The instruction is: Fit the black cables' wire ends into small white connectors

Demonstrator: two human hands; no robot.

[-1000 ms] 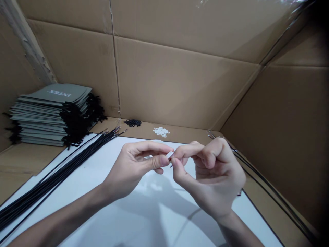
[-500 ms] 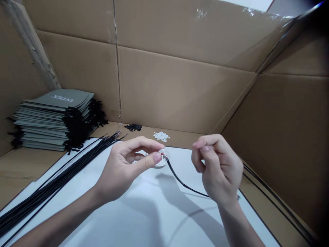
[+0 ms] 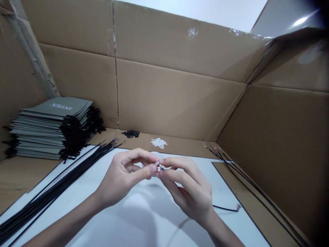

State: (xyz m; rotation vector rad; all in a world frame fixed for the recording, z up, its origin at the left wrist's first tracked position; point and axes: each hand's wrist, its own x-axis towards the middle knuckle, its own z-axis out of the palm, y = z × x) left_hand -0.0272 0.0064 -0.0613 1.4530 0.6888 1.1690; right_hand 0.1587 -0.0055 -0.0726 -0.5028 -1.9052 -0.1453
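My left hand [image 3: 125, 176] pinches a small white connector [image 3: 157, 164] between thumb and forefinger, above the white sheet [image 3: 108, 219]. My right hand [image 3: 189, 192] meets it from the right, thumb and forefinger pinched on the thin black cable's end [image 3: 161, 168] at the connector. The cable is mostly hidden under my right hand. Its far end [image 3: 226, 208] lies on the sheet, with a small plug at the tip.
A bundle of black cables [image 3: 51, 192] lies along the sheet's left side, a few more cables [image 3: 246, 188] on the right. A stack of grey folders [image 3: 51, 128] sits back left. Small piles of black parts [image 3: 131, 133] and white parts [image 3: 158, 142] lie by the cardboard back wall [image 3: 180, 99].
My right hand drew away from the connector, then came back to it and now pinches at the cable end. The head has tilted up a little.
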